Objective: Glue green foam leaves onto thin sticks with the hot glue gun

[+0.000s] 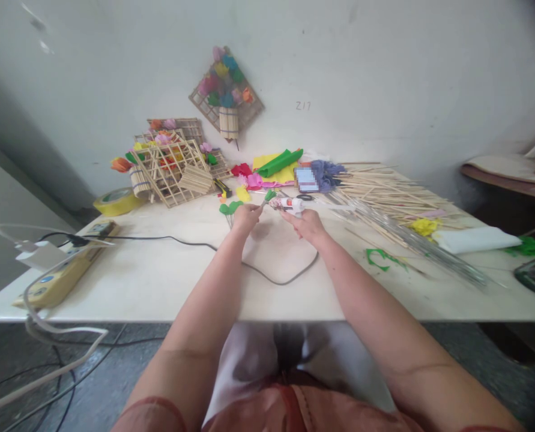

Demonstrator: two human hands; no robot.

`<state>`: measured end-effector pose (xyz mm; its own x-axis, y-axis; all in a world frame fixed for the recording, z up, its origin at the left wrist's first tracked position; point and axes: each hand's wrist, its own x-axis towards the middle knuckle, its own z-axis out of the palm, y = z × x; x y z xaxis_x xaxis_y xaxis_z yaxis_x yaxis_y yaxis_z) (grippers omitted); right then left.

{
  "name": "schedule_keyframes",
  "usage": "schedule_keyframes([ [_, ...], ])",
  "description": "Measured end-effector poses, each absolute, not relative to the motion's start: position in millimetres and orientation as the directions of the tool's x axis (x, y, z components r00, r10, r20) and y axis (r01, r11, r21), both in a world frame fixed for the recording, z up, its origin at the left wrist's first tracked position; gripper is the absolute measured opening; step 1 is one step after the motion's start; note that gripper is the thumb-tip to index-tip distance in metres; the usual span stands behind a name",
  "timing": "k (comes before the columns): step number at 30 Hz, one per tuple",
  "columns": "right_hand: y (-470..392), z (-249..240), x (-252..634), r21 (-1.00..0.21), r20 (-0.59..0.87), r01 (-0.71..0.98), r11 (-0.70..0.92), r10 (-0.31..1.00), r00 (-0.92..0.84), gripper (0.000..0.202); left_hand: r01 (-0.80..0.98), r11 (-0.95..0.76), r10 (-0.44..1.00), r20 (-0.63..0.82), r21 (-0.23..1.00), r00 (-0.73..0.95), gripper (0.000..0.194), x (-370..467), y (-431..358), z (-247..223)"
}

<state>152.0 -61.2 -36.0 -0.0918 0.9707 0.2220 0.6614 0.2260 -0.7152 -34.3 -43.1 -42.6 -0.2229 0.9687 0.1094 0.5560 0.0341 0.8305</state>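
My right hand [307, 225] is wrapped round a white glue gun [290, 205], its nozzle end pointing left and a clear glue stick [328, 206] running out of its back. Between the fingers of my left hand [248, 221] is a green paper leaf [270, 195] on a thin stem, close to the glue gun's tip. Whether tip and leaf touch, I cannot tell. Just left of that hand lie several green paper leaves [230, 207] on wire stems. The gun's black cord [276, 282] loops over the table below my hands.
A yellow power strip [64, 273] and a roll of yellow tape [118, 201] are on the left. Bamboo lattices [172, 171] with paper flowers lean at the back. Thin sticks [384, 189], clear glue sticks [423, 243] and a white roll [477, 239] cover the right.
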Motion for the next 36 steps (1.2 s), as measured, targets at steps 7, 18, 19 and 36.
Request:
schedule_keyframes([
  [7,-60.7,-37.5,153.0,-0.755,0.191,0.621,0.211,0.977,-0.099,0.052,0.580,0.010,0.972,0.129,0.815,-0.197,0.028,-34.5,-43.7,-43.4],
  [18,-62.0,-38.1,152.8,-0.796,0.196,0.563,0.221,0.975,-0.106,0.050,0.580,0.032,0.977,0.097,0.814,-0.189,0.026,-35.6,-42.8,-44.2],
  [19,-62.1,-38.2,152.8,-0.799,0.197,0.560,0.221,0.975,-0.104,0.050,0.580,0.033,0.977,0.097,0.814,-0.192,0.026,-35.6,-42.3,-44.6],
  [36,-65.6,-34.4,152.7,-0.782,0.188,0.586,0.211,0.977,-0.100,0.050,0.488,0.069,0.982,0.028,0.870,-0.188,0.022,-30.5,-48.4,-36.9],
])
